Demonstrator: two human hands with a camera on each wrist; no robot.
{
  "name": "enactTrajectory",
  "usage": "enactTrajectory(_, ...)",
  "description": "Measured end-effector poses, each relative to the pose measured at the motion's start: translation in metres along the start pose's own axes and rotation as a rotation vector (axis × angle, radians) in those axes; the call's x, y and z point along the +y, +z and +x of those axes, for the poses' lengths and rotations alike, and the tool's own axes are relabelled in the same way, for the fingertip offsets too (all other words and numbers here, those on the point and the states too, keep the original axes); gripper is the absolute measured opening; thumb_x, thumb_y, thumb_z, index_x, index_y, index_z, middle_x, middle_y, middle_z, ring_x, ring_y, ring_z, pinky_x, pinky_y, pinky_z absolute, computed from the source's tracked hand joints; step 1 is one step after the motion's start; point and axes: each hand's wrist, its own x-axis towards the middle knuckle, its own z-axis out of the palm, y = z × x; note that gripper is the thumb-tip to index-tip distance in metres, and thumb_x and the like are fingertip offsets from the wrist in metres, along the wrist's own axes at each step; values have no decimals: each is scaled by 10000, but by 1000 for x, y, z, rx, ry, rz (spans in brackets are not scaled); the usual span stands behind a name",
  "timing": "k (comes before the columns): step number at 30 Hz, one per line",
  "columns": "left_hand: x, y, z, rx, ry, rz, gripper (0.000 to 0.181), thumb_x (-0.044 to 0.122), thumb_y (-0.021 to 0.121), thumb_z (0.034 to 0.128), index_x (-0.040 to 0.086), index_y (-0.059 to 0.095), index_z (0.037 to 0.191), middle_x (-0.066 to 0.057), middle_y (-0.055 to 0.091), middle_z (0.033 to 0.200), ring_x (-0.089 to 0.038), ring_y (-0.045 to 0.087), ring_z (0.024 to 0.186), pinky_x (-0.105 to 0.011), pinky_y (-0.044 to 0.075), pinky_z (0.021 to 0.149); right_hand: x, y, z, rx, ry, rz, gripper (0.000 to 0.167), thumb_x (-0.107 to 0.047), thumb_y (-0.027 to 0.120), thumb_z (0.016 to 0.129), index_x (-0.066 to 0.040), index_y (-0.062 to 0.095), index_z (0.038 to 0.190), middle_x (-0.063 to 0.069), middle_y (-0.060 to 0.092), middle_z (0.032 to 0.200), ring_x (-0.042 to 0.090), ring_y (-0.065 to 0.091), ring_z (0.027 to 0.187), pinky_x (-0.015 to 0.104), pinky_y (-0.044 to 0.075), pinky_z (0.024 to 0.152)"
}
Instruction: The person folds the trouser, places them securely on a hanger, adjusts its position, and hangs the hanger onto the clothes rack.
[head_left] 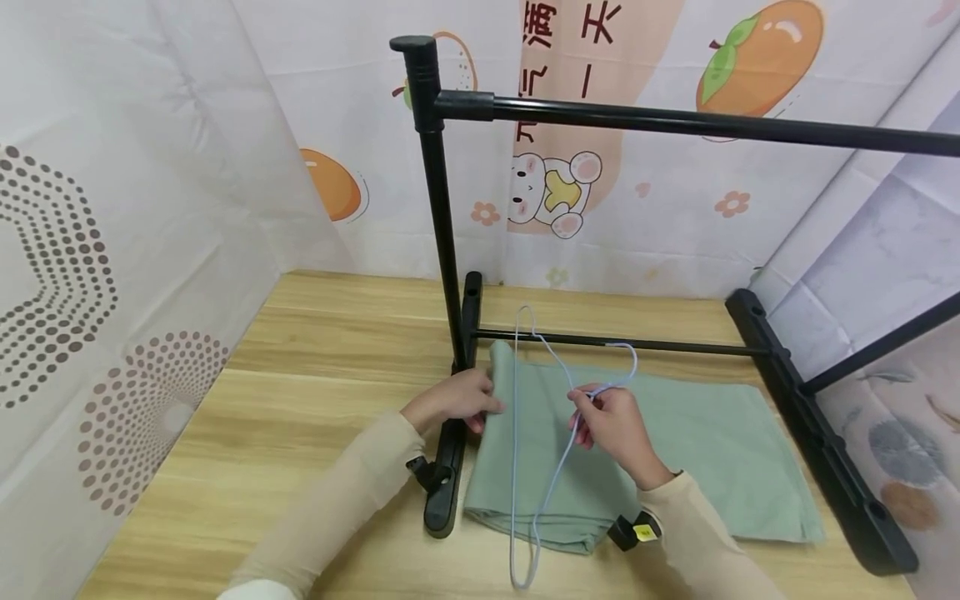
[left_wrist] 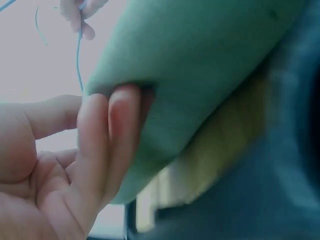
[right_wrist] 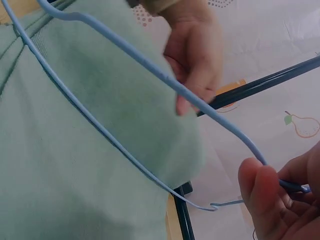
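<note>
A folded sage-green cloth (head_left: 555,467) lies under the black rack, its left edge doubled over into a thick roll. At that edge, my left hand (head_left: 459,398) pinches the cloth; the left wrist view has two fingertips (left_wrist: 123,112) pressed into the fabric. My right hand (head_left: 613,421) holds a pale-blue wire hanger (head_left: 514,450) near the base of its hook, fingers curled round the wire. Above the cloth, the hanger stands on its side, its long straight bar on the left and its hook (head_left: 633,358) pointing right.
The black garment rack (head_left: 442,208) has a left post, a top bar (head_left: 675,121) and a low crossbar (head_left: 675,343) behind the cloth. Its feet (head_left: 825,433) stand on the wooden table (head_left: 315,375). Printed curtains (head_left: 375,250) hang behind and to the left.
</note>
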Motion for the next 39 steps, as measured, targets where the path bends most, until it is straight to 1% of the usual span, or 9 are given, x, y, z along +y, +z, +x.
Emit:
enactTrajectory(7, 26, 17, 12, -5, 39, 75, 286, 137, 607, 952, 77, 509, 690, -43, 615, 647, -107, 592, 491, -449, 584, 728, -4, 2, -1, 14, 0, -16, 220, -60, 547, 967, 113, 681, 994, 124, 657, 595, 115, 567, 410, 296, 513, 418)
enactTrajectory(12, 28, 32, 19, 20, 39, 13, 357, 110, 626, 935, 92, 464, 618, -42, 592, 558, -102, 591, 454, -406, 597, 650, -6, 4, -1, 18, -4, -27, 213, -64, 548, 968, 95, 688, 985, 112, 650, 576, 117, 565, 404, 297, 511, 417)
enactTrajectory(17, 23, 41, 22, -38, 96, 34, 225, 109, 632, 937, 14, 668, 736, -79, 692, 679, -104, 641, 581, -256, 561, 590, -7, 4, -1, 10, -8, -46, 229, -84, 558, 972, 104, 684, 1006, 105, 649, 572, 122, 566, 403, 297, 511, 419)
enactTrajectory(21, 21, 40, 19, -186, 199, 247, 100, 106, 686, 895, 30, 739, 932, -44, 726, 858, -49, 609, 733, -173, 497, 668, -8, 3, -1, 6, -17, -51, 231, -88, 565, 971, 105, 686, 1010, 105, 650, 572, 126, 566, 402, 301, 511, 416)
enactTrajectory(26, 26, 39, 10, -422, 359, 621, 197, 216, 739, 869, 145, 758, 1051, -13, 673, 1138, -69, 564, 1013, -170, 444, 880, -10, 1, -1, 2, -31, -57, 231, -83, 570, 967, 108, 691, 1011, 112, 654, 572, 130, 569, 404, 299, 508, 412)
enactTrajectory(29, 30, 43, 2, -472, 406, 817, 285, 288, 702, 898, 278, 714, 1183, 1, 554, 1357, -107, 467, 1241, -217, 381, 1034, -10, 1, -1, 4, -41, -61, 236, -93, 579, 965, 108, 696, 1004, 107, 648, 565, 130, 565, 404, 291, 500, 410)
enactTrajectory(34, 32, 47, -6, -471, 377, 952, 343, 346, 631, 938, 413, 622, 1275, 42, 425, 1503, -159, 334, 1405, -376, 305, 1142, -10, 1, -1, 13, -51, -70, 242, -111, 590, 963, 101, 706, 983, 94, 631, 548, 121, 551, 400, 272, 475, 400)
enactTrajectory(37, 31, 44, -4, -414, 379, 887, 390, 334, 635, 941, 320, 601, 1329, 2, 426, 1505, -180, 372, 1397, -365, 340, 1139, -9, 1, 0, 17, -55, -75, 241, -112, 591, 961, 97, 708, 989, 92, 624, 538, 120, 547, 395, 263, 458, 389)
enactTrajectory(39, 29, 40, 0, -325, 382, 829, 423, 313, 640, 941, 227, 585, 1352, -42, 434, 1500, -201, 415, 1376, -343, 378, 1122, -8, 1, 0, 19, -55, -74, 241, -114, 591, 962, 95, 708, 994, 88, 621, 534, 125, 547, 393, 260, 451, 383)
